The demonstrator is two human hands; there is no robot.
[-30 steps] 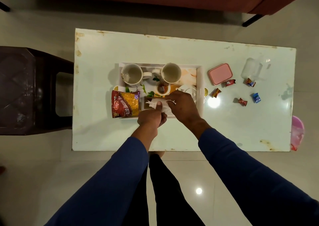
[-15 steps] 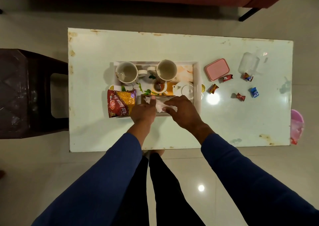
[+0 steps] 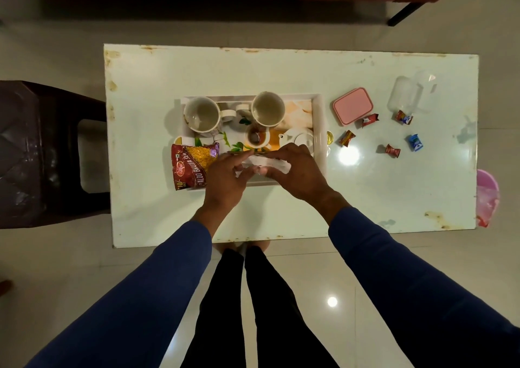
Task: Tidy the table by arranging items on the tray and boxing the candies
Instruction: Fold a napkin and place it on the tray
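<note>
A white tray (image 3: pixel 320 120) sits mid-table and holds two mugs (image 3: pixel 202 115) (image 3: pixel 267 108), a small cup (image 3: pixel 256 138), a white teapot (image 3: pixel 301 139) and a red snack packet (image 3: pixel 192 165). Both hands hover over the tray's near edge. My left hand (image 3: pixel 225 182) and my right hand (image 3: pixel 298 173) pinch a white tissue (image 3: pixel 267 165) between them. Right of the tray lie a pink box lid (image 3: pixel 353 105), a clear box (image 3: pixel 406 94) and several wrapped candies (image 3: pixel 347 138) (image 3: pixel 392 151) (image 3: pixel 415 142) (image 3: pixel 370 119) (image 3: pixel 403 117).
The white table (image 3: pixel 168 72) has worn edges. A dark plastic stool (image 3: pixel 33 153) stands at its left. A pink bin (image 3: pixel 486 196) sits past the right edge. A dark sofa frame runs along the far side. My legs stand at the near edge.
Both hands have shifted slightly toward me and lifted the tissue off the small brown holder; the fingers now spread it between them.
</note>
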